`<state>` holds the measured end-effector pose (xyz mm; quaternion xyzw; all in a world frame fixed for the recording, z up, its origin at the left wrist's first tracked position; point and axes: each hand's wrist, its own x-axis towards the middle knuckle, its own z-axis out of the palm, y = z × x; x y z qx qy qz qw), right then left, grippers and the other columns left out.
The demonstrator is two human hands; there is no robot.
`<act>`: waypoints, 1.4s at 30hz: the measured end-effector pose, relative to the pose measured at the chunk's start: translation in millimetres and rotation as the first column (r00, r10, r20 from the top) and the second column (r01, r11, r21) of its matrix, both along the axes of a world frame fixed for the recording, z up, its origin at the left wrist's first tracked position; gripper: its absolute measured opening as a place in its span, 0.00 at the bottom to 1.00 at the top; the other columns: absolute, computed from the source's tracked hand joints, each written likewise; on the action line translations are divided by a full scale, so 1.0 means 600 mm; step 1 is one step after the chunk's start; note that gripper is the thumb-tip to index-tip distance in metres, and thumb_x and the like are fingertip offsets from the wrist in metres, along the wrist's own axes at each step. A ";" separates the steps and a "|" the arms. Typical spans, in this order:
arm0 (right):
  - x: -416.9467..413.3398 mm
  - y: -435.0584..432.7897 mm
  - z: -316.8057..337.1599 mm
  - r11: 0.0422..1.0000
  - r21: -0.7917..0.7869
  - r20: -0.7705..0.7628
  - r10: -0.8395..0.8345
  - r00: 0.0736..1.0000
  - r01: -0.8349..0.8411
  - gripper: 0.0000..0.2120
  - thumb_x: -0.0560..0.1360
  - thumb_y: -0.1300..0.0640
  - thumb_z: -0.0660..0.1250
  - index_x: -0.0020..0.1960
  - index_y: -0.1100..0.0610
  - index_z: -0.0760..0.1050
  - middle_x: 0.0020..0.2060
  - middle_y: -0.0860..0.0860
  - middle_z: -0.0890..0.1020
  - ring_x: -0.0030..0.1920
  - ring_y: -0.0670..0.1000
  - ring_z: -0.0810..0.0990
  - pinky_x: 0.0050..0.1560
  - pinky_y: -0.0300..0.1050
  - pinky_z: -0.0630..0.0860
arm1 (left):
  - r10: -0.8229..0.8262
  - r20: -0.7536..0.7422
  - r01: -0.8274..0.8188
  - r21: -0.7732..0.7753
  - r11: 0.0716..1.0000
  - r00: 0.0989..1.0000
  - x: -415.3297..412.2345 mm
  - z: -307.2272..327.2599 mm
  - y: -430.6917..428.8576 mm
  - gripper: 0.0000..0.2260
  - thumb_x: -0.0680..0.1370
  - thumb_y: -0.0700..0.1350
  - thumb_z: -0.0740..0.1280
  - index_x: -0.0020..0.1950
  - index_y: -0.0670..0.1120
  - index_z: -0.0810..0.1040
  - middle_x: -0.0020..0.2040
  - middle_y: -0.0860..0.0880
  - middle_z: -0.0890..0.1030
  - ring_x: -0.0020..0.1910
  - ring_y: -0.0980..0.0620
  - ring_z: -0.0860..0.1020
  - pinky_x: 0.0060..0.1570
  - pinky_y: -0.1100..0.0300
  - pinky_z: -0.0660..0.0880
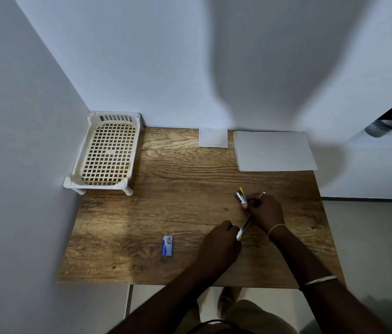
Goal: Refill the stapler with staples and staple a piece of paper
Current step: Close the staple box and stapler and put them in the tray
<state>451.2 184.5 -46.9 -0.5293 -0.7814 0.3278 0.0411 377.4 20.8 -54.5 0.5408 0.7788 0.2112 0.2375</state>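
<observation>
A small stapler (243,214) with yellow-green trim is swung wide open above the wooden table (166,201). My left hand (221,244) grips its near arm, and my right hand (266,212) holds the far arm, whose tip points away from me. A small blue staple box (167,245) lies on the table to the left of my hands. A stack of white paper (274,150) lies at the far right corner. I cannot see any staples inside the stapler.
A cream plastic mesh tray (108,153) on short legs stands in the far left corner against the walls. A small white square sheet (213,138) lies at the back edge next to the paper stack. White walls close the left and back.
</observation>
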 end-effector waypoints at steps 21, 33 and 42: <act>0.021 -0.031 0.014 0.918 0.036 0.140 0.386 0.912 -0.394 0.07 0.74 0.55 0.70 0.45 0.47 0.86 0.39 0.47 0.83 0.42 0.48 0.81 0.40 0.45 0.76 | -0.263 -0.117 0.267 0.018 0.963 0.958 -0.119 -0.015 0.037 0.31 0.73 0.42 0.74 0.76 0.44 0.71 0.73 0.46 0.73 0.68 0.44 0.71 0.64 0.49 0.70; 0.021 -0.080 -0.017 0.884 0.161 0.196 0.407 0.892 -0.439 0.11 0.73 0.48 0.73 0.54 0.49 0.83 0.45 0.47 0.79 0.47 0.49 0.78 0.41 0.41 0.69 | -0.241 -0.129 0.257 0.126 0.958 0.962 -0.129 -0.011 0.035 0.14 0.75 0.46 0.74 0.59 0.42 0.82 0.55 0.44 0.82 0.52 0.43 0.79 0.51 0.49 0.73; 0.022 -0.083 -0.019 0.899 0.127 0.182 0.395 0.900 -0.420 0.17 0.73 0.50 0.73 0.60 0.50 0.79 0.51 0.48 0.77 0.53 0.51 0.77 0.48 0.44 0.74 | -0.252 -0.073 0.257 0.058 0.965 0.965 -0.136 -0.009 0.030 0.26 0.74 0.50 0.75 0.69 0.44 0.77 0.63 0.46 0.78 0.59 0.46 0.76 0.57 0.53 0.74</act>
